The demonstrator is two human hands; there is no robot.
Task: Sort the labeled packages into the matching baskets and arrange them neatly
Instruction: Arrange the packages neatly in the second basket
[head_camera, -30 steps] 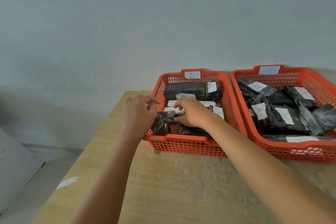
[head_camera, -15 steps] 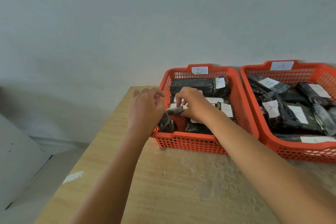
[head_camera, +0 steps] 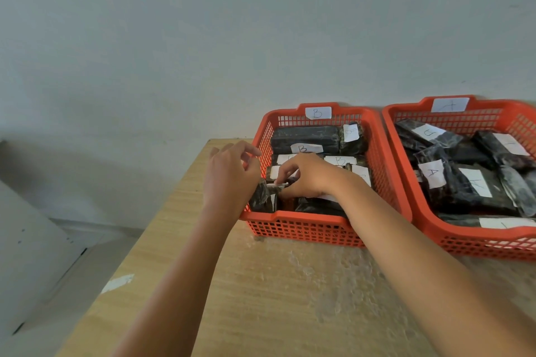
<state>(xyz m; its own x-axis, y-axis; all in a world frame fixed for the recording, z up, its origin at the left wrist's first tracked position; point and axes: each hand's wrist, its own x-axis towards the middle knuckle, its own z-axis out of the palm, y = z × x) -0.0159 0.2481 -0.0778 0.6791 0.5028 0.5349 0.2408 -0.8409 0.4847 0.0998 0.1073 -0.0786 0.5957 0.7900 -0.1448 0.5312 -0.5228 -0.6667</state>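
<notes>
Just left of frame centre, both hands met over the near-left corner of the B basket (head_camera: 316,233), the left hand (head_camera: 229,180) and right hand (head_camera: 307,177) pinching opposite ends of one dark package (head_camera: 265,197) lying left-to-right between them.

Wooden table (head_camera: 261,304), two orange baskets (head_camera: 304,230)

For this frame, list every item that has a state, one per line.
B basket: on the table, holds rows of B-labelled packages.
A basket: right of it, packages lie jumbled inside.
Dark package: at B basket's near left corner, gripped by both hands.
Left hand: holds the package's left end.
Right hand: pinches its top.
Table: bears both baskets.
</notes>
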